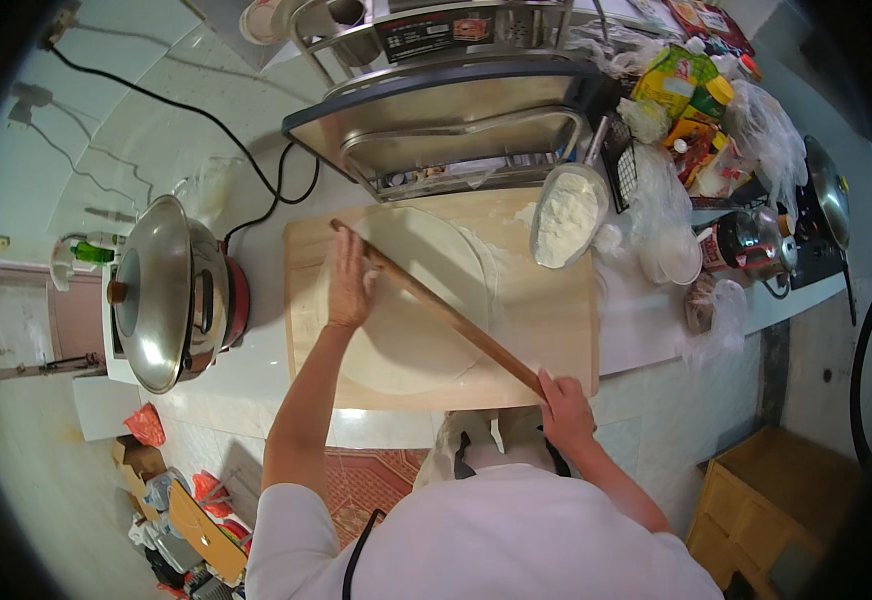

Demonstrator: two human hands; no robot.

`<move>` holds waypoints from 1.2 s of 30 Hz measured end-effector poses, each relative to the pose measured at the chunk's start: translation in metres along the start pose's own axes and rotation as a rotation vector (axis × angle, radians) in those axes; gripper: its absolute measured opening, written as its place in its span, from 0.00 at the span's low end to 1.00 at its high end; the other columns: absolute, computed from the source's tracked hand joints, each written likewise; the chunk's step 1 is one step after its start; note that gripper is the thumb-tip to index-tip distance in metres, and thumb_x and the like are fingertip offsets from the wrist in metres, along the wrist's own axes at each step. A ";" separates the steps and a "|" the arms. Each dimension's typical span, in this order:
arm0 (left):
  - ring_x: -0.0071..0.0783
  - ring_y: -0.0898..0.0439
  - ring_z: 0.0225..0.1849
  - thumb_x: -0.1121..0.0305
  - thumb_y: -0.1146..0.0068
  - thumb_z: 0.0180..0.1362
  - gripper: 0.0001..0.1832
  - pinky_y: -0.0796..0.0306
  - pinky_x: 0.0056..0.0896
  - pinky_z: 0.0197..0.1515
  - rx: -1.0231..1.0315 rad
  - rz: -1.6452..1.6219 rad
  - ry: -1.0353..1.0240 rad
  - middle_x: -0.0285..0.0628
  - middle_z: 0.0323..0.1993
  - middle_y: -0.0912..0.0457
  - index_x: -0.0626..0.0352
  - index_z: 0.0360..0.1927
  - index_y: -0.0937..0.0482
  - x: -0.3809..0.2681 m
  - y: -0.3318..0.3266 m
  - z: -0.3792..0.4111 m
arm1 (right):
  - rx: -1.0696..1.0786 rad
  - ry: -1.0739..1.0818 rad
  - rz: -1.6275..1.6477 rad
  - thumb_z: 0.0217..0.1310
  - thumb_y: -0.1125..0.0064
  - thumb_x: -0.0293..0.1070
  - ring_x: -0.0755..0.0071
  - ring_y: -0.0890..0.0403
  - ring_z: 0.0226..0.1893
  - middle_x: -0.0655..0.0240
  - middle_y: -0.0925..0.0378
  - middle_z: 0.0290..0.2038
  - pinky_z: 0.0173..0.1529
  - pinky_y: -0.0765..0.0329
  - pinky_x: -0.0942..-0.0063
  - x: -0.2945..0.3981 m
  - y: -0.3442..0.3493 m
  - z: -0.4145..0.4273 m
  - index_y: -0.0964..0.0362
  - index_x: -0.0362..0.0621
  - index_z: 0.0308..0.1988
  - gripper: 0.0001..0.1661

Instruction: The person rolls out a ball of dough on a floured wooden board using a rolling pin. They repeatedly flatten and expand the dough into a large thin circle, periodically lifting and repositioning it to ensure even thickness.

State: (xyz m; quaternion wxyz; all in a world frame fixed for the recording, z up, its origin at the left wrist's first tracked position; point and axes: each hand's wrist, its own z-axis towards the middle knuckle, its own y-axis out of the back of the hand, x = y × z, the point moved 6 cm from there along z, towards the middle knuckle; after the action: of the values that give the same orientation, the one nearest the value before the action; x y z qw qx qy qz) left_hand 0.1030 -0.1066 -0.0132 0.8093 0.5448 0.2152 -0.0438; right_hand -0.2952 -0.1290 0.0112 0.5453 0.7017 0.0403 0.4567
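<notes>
A large round sheet of dough lies on a wooden board, with its right edge overlapping or doubled. A long wooden rolling pin crosses above it diagonally, from upper left to lower right. My left hand is at the pin's upper left end, fingers extended and palm down; whether it grips the pin is unclear. My right hand is closed around the lower right end, near the board's front edge. A scoop of flour rests at the board's upper right corner.
A lidded metal electric pot stands left of the board, its black cord running behind. A metal rack stands at the back. Right are plastic bags, seasoning packets and a glass kettle. A wooden cabinet is at lower right.
</notes>
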 end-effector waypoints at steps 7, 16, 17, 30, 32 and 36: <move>0.49 0.55 0.72 0.63 0.50 0.61 0.34 0.56 0.51 0.70 0.238 -0.020 -0.176 0.51 0.71 0.52 0.64 0.67 0.47 -0.070 -0.058 0.053 | 0.045 -0.222 0.029 0.52 0.39 0.29 0.56 0.26 0.39 0.60 0.31 0.37 0.40 0.25 0.62 -0.012 -0.003 -0.040 0.33 0.48 0.58 0.32; 0.45 0.42 0.66 0.57 0.53 0.61 0.25 0.51 0.49 0.68 0.206 0.031 -0.283 0.43 0.64 0.37 0.61 0.58 0.30 -0.114 -0.110 0.113 | -0.061 -0.315 -0.158 0.50 0.39 0.29 0.55 0.28 0.40 0.59 0.32 0.38 0.42 0.27 0.61 -0.035 -0.002 -0.049 0.34 0.46 0.58 0.33; 0.45 0.42 0.66 0.57 0.54 0.61 0.25 0.51 0.49 0.68 0.232 0.021 -0.281 0.43 0.64 0.37 0.60 0.58 0.30 -0.116 -0.114 0.117 | -0.068 -0.315 -0.167 0.50 0.39 0.29 0.54 0.28 0.40 0.59 0.32 0.39 0.42 0.27 0.61 -0.037 0.000 -0.048 0.34 0.45 0.58 0.33; 0.36 0.24 0.36 0.64 0.40 0.52 0.13 0.30 0.37 0.41 0.241 0.267 -0.349 0.37 0.29 0.24 0.55 0.39 0.26 -0.064 0.035 -0.039 | 0.115 0.358 -0.236 0.49 0.35 0.38 0.60 0.23 0.32 0.64 0.27 0.32 0.34 0.26 0.66 -0.037 0.096 0.057 0.28 0.46 0.47 0.23; 0.37 0.24 0.31 0.64 0.41 0.53 0.10 0.29 0.38 0.36 0.228 0.278 -0.198 0.37 0.27 0.25 0.55 0.37 0.26 -0.062 0.066 -0.093 | 0.150 0.464 -0.338 0.50 0.38 0.39 0.59 0.24 0.38 0.65 0.26 0.35 0.41 0.29 0.62 -0.016 0.083 0.101 0.29 0.47 0.47 0.22; 0.43 0.24 0.28 0.65 0.40 0.53 0.13 0.29 0.44 0.29 0.206 0.158 0.294 0.42 0.26 0.26 0.57 0.38 0.29 -0.074 0.090 -0.206 | 0.330 0.666 -0.299 0.54 0.43 0.40 0.59 0.31 0.54 0.61 0.29 0.50 0.60 0.39 0.52 0.062 0.004 0.171 0.34 0.47 0.55 0.28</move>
State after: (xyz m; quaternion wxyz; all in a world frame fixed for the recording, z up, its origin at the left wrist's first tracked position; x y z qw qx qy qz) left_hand 0.0023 0.1030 0.0292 0.7099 0.6407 0.2820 0.0784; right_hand -0.1442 -0.2204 0.0535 0.4427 0.5799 0.3896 0.5621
